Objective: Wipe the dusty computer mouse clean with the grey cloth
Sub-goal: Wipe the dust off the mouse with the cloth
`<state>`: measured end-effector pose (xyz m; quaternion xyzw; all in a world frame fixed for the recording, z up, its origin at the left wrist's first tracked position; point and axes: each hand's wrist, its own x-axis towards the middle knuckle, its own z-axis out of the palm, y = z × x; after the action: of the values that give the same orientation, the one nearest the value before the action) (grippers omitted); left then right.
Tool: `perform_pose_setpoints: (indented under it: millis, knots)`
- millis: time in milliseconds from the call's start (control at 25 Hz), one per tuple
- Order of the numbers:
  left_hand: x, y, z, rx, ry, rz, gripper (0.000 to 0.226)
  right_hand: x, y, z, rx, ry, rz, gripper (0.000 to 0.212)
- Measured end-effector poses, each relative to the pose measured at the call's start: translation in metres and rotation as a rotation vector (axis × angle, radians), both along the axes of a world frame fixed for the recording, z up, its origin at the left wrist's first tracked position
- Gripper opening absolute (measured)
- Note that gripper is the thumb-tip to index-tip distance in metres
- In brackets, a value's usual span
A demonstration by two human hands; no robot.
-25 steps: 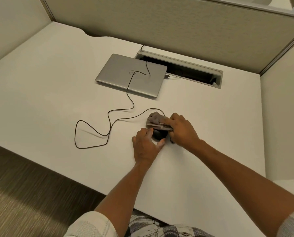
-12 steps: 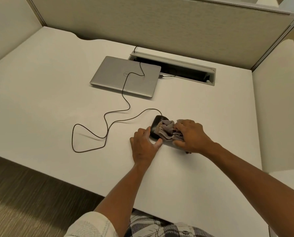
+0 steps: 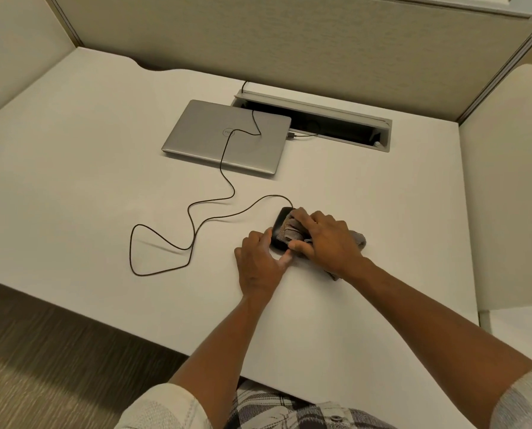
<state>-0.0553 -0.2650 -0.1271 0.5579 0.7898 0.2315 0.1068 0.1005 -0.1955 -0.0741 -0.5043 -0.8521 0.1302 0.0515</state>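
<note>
Wiping is underway: right hand (image 3: 326, 239) presses cloth (image 3: 292, 232) onto mouse (image 3: 279, 229), left hand (image 3: 260, 258) fingers clamping its near side; next, uncovered front edge.

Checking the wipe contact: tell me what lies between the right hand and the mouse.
In the head view, the grey cloth lies bunched between the right hand and the black mouse, which the left hand steadies.
</note>
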Motion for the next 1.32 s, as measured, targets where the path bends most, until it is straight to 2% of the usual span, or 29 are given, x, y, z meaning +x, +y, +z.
perform_pose_setpoints:
  millis: [200,360,440,520,640,760,880,960,1120,1240,1320]
  knots:
    - [0.0,0.0,-0.001,-0.004,-0.006,0.009,0.065,-0.011,0.004,-0.004,-0.081,0.108,-0.01,0.038]
    - [0.0,0.0,-0.001,-0.018,0.008,-0.006,0.066,0.005,0.012,0.005,0.001,0.087,0.17,0.022]
    - [0.0,0.0,-0.001,-0.014,0.005,-0.009,0.065,0.019,0.012,0.009,0.011,0.015,0.306,0.022]
    - [0.0,-0.001,0.0,-0.006,0.006,-0.003,0.064,0.034,0.015,0.013,-0.03,-0.015,0.342,0.026]
    - [0.001,0.0,0.002,-0.013,-0.001,0.002,0.065,0.049,0.024,0.019,-0.07,0.088,0.062,0.034]
    - [0.001,-0.002,0.004,0.016,-0.026,0.005,0.072,0.057,0.021,0.014,-0.089,-0.048,-0.237,0.073]
    - [0.003,0.0,0.013,0.042,-0.071,0.016,0.083,0.062,-0.006,-0.007,-0.139,-0.197,-0.28,0.097]
    - [0.008,0.012,0.024,0.003,-0.005,-0.011,0.082,0.062,-0.013,-0.02,-0.12,-0.274,-0.264,0.097]
    - [0.019,0.042,0.045,-0.234,0.184,-0.116,0.079,0.05,0.006,-0.022,-0.147,-0.197,-0.354,0.075]
    - [0.02,0.054,0.051,-0.334,0.104,-0.126,0.074,0.046,0.012,-0.028,-0.083,-0.192,-0.378,0.06]
    - [0.015,0.055,0.056,-0.336,0.052,-0.102,0.072,0.04,0.02,-0.029,-0.056,-0.182,-0.399,0.056]
